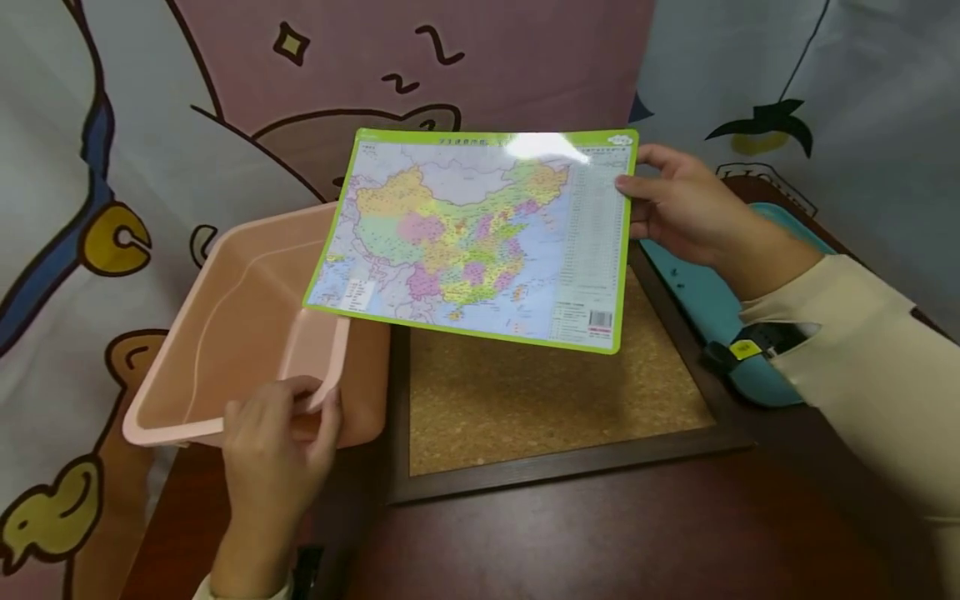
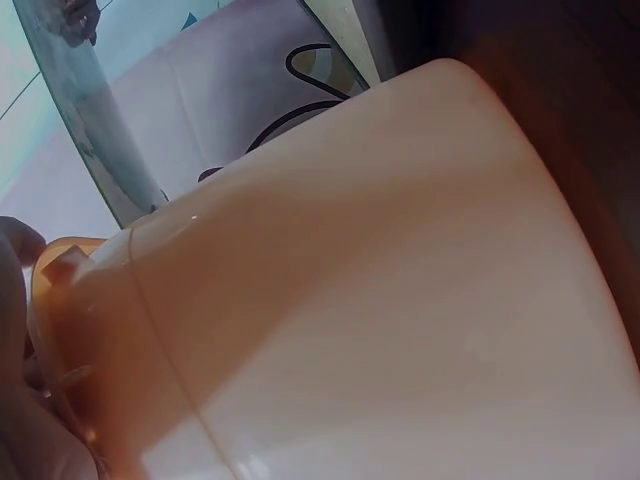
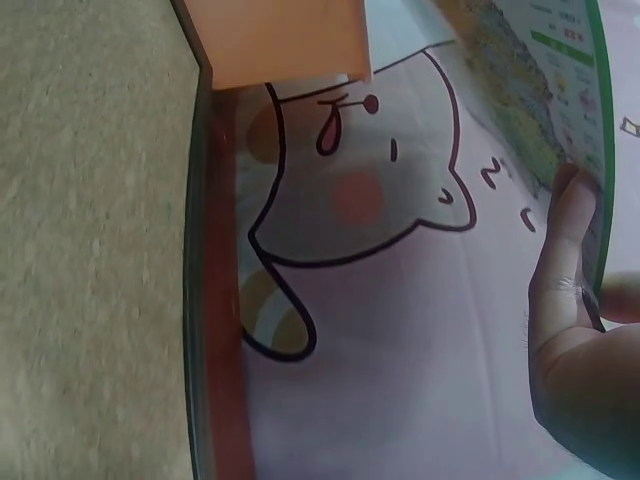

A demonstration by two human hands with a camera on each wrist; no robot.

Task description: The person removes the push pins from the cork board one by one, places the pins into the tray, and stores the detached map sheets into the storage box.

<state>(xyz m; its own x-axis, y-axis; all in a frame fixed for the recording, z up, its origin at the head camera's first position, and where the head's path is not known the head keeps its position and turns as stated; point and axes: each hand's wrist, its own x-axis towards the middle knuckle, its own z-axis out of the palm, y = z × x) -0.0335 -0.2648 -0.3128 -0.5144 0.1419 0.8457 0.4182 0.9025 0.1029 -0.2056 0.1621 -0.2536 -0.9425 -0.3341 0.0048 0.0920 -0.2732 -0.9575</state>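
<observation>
My right hand (image 1: 686, 200) pinches the right edge of a laminated map sheet (image 1: 480, 242) with a green border. The map is held up, tilted, above a framed cork board (image 1: 555, 408), and its left corner overlaps the rim of a pink plastic basin (image 1: 247, 292). In the right wrist view the hand (image 3: 575, 300) grips the edge of the map (image 3: 535, 90), whose back side shows. My left hand (image 1: 277, 442) grips the near right rim of the basin, thumb outside. The left wrist view shows the basin's outer wall (image 2: 380, 280) and part of that hand (image 2: 35, 380).
A teal tray (image 1: 720, 308) with small dark bits lies right of the cork board, partly behind my right forearm. The dark reddish table (image 1: 570, 533) extends in front. A cartoon-printed curtain (image 1: 525, 58) hangs behind and at the left.
</observation>
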